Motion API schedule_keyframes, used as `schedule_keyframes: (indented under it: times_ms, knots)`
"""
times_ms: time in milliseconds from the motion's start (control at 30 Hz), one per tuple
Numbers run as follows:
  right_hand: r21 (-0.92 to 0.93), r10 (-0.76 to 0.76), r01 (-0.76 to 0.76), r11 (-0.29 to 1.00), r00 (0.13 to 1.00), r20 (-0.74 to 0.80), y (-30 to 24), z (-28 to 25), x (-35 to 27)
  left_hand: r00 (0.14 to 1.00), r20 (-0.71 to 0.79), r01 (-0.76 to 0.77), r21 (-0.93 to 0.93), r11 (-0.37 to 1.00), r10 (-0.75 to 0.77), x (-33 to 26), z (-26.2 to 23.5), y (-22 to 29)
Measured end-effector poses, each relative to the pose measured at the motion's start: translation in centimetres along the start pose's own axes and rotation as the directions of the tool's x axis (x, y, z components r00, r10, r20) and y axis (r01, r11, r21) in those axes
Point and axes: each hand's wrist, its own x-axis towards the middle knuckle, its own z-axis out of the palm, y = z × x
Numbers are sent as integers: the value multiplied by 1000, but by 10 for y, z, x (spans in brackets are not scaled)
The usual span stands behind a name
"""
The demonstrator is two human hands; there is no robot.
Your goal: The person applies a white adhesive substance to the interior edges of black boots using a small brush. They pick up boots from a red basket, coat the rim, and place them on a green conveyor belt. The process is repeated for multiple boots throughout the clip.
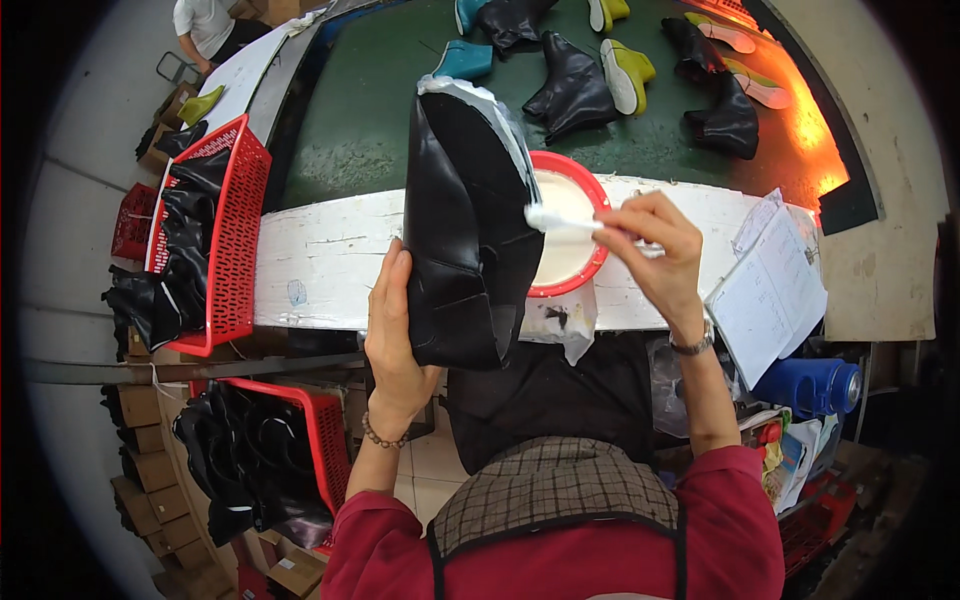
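My left hand [393,330] grips a black leather boot upper [447,240] from its left side, holding it up over the white bench. White glue [490,105] coats the upper's top and right edge. Between the fingers and thumb of my right hand [655,245] is a white-handled brush [565,218], its bristles loaded with white paste and touching or very close to the upper's right edge. Behind the brush stands a red-rimmed bowl [600,190] of creamy white glue, partly hidden by the upper.
A green conveyor belt [350,120] beyond the bench carries black uppers [570,85] and yellow wedge soles [628,75], with an orange glow at right. Red baskets [240,240] of black uppers stand at left. Papers [770,290] and a blue jug [805,385] are at right. Another person [212,30] is far left.
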Motion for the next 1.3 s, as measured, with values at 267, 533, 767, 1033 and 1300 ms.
schedule_keyframes:
  times_ms: [267, 533, 767, 1033, 1300]
  knots:
    - [-84, 49, -54, 995, 997, -64, 8, -6, 10, 999, 8, -38, -29, 999, 38, 1, 8, -6]
    - [162, 46, -48, 986, 999, 16, -7, 15, -20, 982, -185, 22, -56, 998, -32, 17, 22, -1]
    - [127, 7, -24, 992, 991, 133, -19, 12, -31, 946, -318, -67, -11, 998, 59, 26, 34, -20]
    - [155, 138, -188, 970, 948, 288, -24, 4, -19, 958, -280, -54, 34, 998, 61, 29, 31, -35]
    - [-583, 183, -10, 813, 954, 239, 30, -23, -4, 833, 168, 528, -525, 668, -526, -12, -38, -80]
